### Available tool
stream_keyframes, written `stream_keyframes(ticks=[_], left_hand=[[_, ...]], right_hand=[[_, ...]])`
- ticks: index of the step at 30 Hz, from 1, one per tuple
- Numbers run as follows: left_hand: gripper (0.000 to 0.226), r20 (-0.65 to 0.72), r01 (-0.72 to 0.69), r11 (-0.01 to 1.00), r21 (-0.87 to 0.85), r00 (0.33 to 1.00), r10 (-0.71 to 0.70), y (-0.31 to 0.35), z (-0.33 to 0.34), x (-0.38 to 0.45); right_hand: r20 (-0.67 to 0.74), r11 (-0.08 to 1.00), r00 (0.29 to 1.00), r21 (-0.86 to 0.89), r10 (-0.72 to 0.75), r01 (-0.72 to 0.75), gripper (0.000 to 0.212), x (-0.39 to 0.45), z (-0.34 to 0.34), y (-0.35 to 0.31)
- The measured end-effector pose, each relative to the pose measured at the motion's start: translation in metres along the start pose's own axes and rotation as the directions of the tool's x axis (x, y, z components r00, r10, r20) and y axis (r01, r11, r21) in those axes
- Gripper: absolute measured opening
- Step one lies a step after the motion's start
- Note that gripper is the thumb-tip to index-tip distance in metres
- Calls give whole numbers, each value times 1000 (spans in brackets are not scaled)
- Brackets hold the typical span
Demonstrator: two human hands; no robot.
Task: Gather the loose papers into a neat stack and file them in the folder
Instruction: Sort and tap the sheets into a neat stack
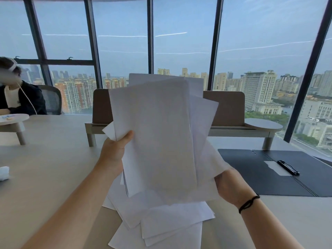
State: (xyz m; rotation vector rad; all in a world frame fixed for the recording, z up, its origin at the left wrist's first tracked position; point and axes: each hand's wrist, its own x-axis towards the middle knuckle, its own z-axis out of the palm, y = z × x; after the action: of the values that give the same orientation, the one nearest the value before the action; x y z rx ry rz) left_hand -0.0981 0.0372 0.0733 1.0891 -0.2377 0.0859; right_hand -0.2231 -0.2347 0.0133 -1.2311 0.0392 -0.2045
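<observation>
The left hand (115,151) and right hand (229,186) are gripping an uneven sheaf of papers (158,133), lifting it upright above the table (53,159). More loose sheets (161,225) are lying near, beneath it. The open folder (280,177) is lying flat to the right.

folder (269,169) right of papers (161,221), on table (53,159)

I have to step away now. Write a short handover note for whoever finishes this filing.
Left hand: gripping the left edge of the raised papers.
Right hand: holding their lower right corner.
The sheets are fanned, not squared.
More loose sheets lie on the table.
Folder: open on the right, clip bare.
Left: gather the rest, square the stack, file it.
</observation>
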Motion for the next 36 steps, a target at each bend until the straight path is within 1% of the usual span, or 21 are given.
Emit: stream_keyframes(ticks=[1, 2, 3, 4, 5, 6, 7, 8, 11, 13, 17, 21, 24, 26, 27, 29, 31, 34, 36], left_hand=[[19, -5, -11, 1000, 4, 1000, 12, 1, 0, 1], [20, -10, -22, 1000, 9, 1000, 22, 1, 1, 1], [22, -13, -32, 999, 15, 999, 32, 1, 2, 1], [22, -13, -45, 999, 22, 999, 45, 1, 4, 1], [21, -8, -60, 998, 30, 998, 61, 1, 5, 1], [19, 5, -78, 996, 42, 997, 78, 1, 6, 1], [16, 25, -98, 993, 62, 995, 96, 0, 8, 0], [15, 55, -118, 989, 86, 992, 114, 1, 9, 0], [19, 165, -163, 980, 110, 976, 144, 5, 14, -5], [24, 241, -175, 979, 101, 960, 146, 9, 16, -6], [30, 306, -206, 971, 121, 938, 161, 20, 24, -4], [44, 384, -214, 967, 138, 911, 147, 31, 25, 2], [45, 427, -247, 955, 164, 891, 157, 36, 22, 7], [48, 437, -251, 952, 174, 886, 154, 36, 20, 8], [54, 434, -238, 956, 169, 889, 145, 33, 19, 7], [61, 415, -186, 968, 167, 904, 102, 22, 15, 5], [54, 417, -126, 976, 180, 908, 41, 9, 11, 0], [49, 384, -49, 976, 210, 923, -37, -11, 1, -2], [49, 374, -23, 974, 227, 925, -66, -26, -5, -6]], right_hand=[[16, 997, 999, 68, -38, 36, 46, -1, -2, -4], [64, 993, 997, 114, -46, 39, 59, -2, -3, -11], [142, 996, 988, 78, -62, 52, 74, 1, -6, -17], [206, 996, 976, -39, -72, 81, 79, 3, -5, -22], [236, 977, 968, -170, -85, 127, 71, 6, -2, -28], [207, 943, 971, -282, -119, 175, 55, 8, 5, -33], [165, 909, 970, -350, -180, 228, 39, 11, 14, -39], [120, 884, 964, -383, -238, 266, 29, 11, 24, -46], [41, 871, 935, -350, -352, 343, 22, 15, 42, -58], [46, 882, 926, -292, -375, 371, 19, 15, 49, -65], [71, 885, 926, -273, -371, 376, 27, 17, 51, -69], [79, 880, 914, -252, -397, 404, 32, 14, 47, -70], [57, 884, 915, -241, -399, 401, 45, 13, 36, -65], [38, 891, 918, -229, -394, 392, 58, 12, 29, -56], [27, 897, 922, -220, -387, 383, 61, 11, 27, -51], [11, 907, 928, -209, -372, 366, 54, 9, 26, -42], [6, 916, 937, -207, -350, 344, 47, 7, 31, -37], [7, 924, 944, -205, -329, 323, 46, 7, 37, -35], [-8, 932, 948, -185, -319, 312, 48, 8, 39, -31]])
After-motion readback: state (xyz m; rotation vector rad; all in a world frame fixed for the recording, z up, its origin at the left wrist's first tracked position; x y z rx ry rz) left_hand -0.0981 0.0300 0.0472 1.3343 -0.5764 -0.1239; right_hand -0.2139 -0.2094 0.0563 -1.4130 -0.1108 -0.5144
